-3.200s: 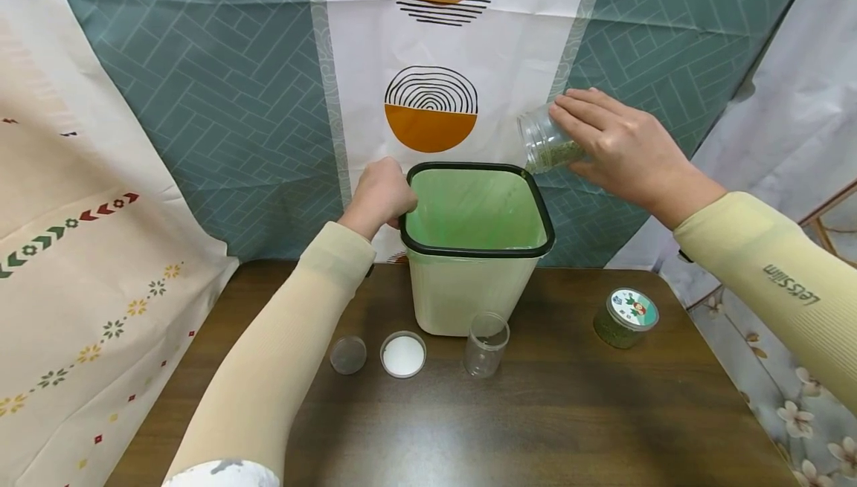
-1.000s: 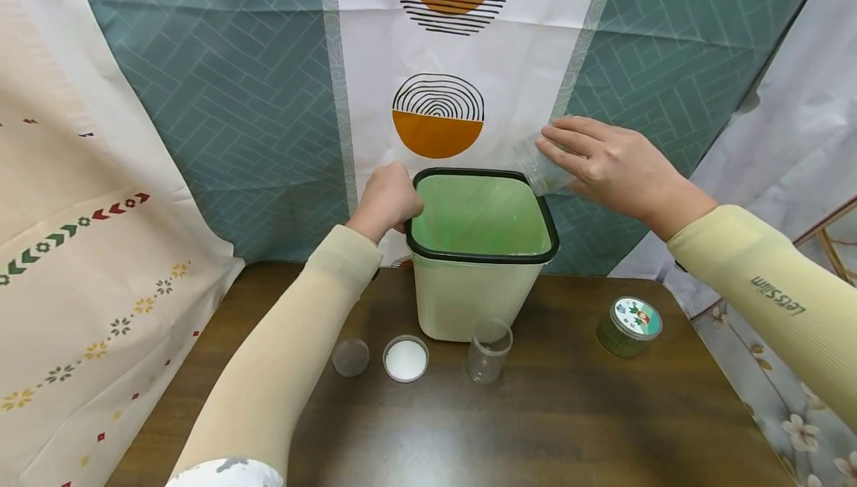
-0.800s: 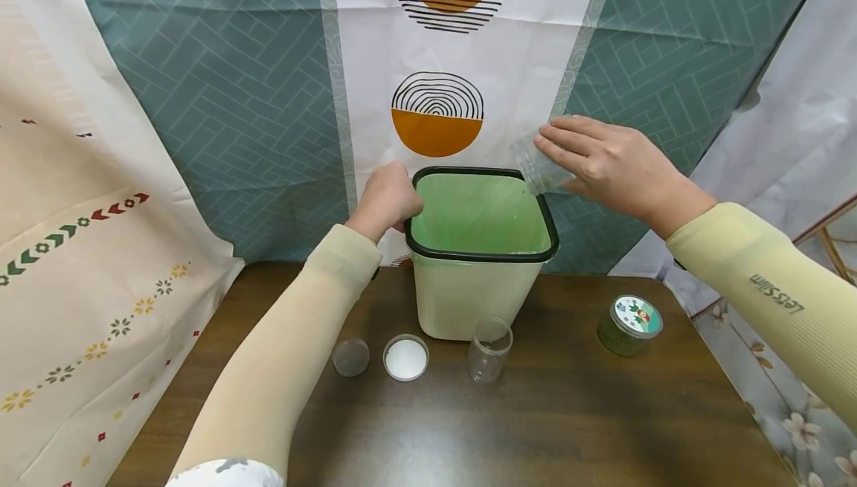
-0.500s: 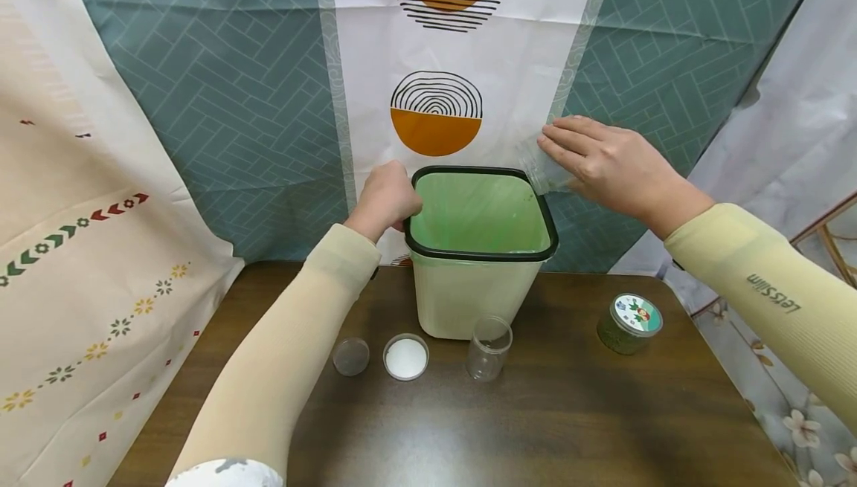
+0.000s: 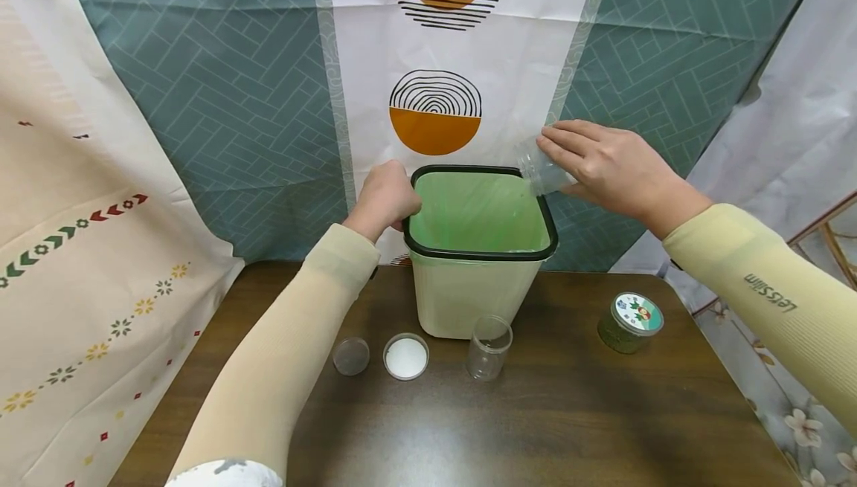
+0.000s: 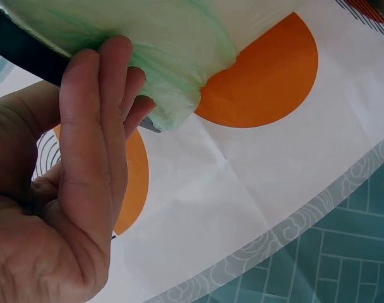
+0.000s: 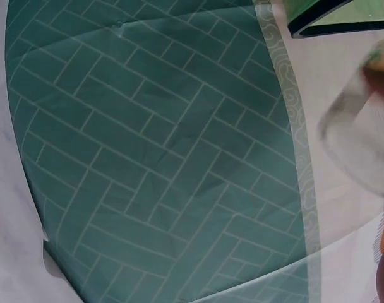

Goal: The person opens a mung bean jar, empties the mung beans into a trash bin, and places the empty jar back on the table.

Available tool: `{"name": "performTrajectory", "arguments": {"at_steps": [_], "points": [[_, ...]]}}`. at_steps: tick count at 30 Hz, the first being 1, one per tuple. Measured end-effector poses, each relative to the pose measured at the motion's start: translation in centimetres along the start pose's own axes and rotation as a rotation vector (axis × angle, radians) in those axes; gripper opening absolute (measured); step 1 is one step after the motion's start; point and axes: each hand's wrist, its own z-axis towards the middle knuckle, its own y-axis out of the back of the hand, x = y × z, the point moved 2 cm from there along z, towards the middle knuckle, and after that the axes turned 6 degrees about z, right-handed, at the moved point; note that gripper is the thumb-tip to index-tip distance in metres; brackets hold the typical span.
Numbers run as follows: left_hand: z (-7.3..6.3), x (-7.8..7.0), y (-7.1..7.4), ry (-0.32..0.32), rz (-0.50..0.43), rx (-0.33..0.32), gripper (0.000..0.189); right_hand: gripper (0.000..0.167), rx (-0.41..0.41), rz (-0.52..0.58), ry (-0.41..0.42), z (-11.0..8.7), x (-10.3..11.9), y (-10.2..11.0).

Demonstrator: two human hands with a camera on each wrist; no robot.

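Note:
A pale green trash can (image 5: 469, 294) with a black rim and a green bag lining stands at the table's back. At its left rim my left hand (image 5: 387, 197) grips the edge; in the left wrist view the fingers (image 6: 84, 126) bend over the black rim beside the bag. My right hand (image 5: 605, 167) holds a clear jar (image 5: 538, 167), tilted mouth-down toward the bin at its right rear corner. I see hardly any green bits inside the jar. In the right wrist view the jar (image 7: 356, 139) is blurred and partly cut off.
Before the bin stand an uncovered clear jar (image 5: 489, 349), a lid with a white inside (image 5: 405, 357) and a clear lid (image 5: 351, 357). A jar of green bits with a printed lid (image 5: 629, 323) stands on the right. Patterned cloth (image 5: 228, 100) hangs behind the table (image 5: 535, 427).
The jar in my right hand held green bits 3.2 seconds ago; these are mostly gone from it now. Right hand and jar came down to the bin's rim. My left hand stayed on the rim.

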Motion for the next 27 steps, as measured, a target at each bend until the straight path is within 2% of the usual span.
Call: {"name": "performTrajectory", "arguments": {"at_steps": [7,12,17,19,21,25,27], "points": [[-0.01,0.04,-0.10,0.019,-0.018,0.008,0.015,0.082,-0.003,0.016,0.005,-0.03,0.08,-0.09],[0.08,0.00,-0.07,0.006,-0.001,-0.003,0.013,0.083,-0.012,0.016,0.011,-0.14,0.16,-0.21],[0.05,0.02,0.01,0.013,-0.008,-0.004,0.015,0.066,-0.073,0.026,0.043,-0.05,0.22,-0.47],[0.04,0.03,0.00,0.014,-0.011,-0.004,0.017,0.065,-0.088,0.040,0.049,-0.04,0.21,-0.52],[0.05,0.04,0.01,0.013,-0.013,-0.004,0.017,0.069,-0.079,0.052,0.044,-0.10,0.18,-0.53],[0.02,-0.05,-0.01,0.011,-0.013,-0.003,0.016,0.084,-0.004,0.045,0.005,-0.46,0.10,-0.48],[-0.01,-0.09,-0.01,0.010,-0.012,-0.003,0.016,0.085,0.018,0.049,-0.028,-0.66,0.03,-0.50]]}}
